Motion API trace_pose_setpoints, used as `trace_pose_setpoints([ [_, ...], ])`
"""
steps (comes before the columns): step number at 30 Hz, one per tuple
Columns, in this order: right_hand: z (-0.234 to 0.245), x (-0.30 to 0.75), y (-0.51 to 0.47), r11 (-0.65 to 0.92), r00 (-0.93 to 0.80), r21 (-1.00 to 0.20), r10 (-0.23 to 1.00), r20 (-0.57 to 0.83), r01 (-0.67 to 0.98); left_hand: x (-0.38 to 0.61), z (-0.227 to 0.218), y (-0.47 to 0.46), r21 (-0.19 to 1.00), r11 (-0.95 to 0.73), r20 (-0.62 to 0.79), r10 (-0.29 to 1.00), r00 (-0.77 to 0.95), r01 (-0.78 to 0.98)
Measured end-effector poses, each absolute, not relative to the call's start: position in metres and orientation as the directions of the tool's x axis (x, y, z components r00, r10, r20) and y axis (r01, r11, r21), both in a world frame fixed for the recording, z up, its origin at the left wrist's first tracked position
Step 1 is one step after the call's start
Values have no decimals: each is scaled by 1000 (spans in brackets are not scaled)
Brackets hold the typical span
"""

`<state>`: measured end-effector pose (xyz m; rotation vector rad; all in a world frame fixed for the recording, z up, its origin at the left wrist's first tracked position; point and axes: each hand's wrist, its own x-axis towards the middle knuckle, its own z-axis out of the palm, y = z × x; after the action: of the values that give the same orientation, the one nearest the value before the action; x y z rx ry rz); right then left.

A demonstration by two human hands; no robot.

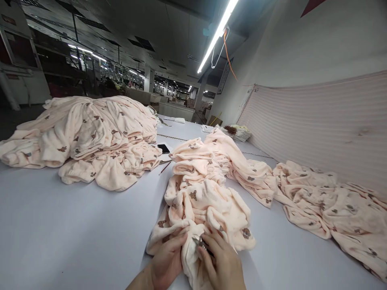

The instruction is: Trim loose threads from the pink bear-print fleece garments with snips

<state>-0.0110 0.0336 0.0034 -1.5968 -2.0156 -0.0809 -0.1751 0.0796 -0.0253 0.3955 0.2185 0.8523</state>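
Note:
A pink fleece garment with brown bear prints lies bunched up in front of me, its pale inner side turned out at the near end. My left hand is closed on its near edge, thumb on top of the cloth. In my right hand is a pair of small metal thread snips; their shiny tip rests at the fabric, and the fingers hide most of the body. The two hands are close together, with the cloth between them.
A large heap of matching garments is on the left of the white table. More pieces lie along the right side by a striped cloth. A phone and a pen lie beyond the left heap's edge.

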Motion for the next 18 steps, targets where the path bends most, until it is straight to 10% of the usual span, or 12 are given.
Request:
trace_pose_setpoints([
  [10,9,-1,28,127,102,-646,947,305,753,-176,-16,94,441,661,-124,716,687,-608],
  [18,-15,-19,18,309,75,-616,853,516,724,-170,-8,97,573,587,-188,773,606,-572],
])
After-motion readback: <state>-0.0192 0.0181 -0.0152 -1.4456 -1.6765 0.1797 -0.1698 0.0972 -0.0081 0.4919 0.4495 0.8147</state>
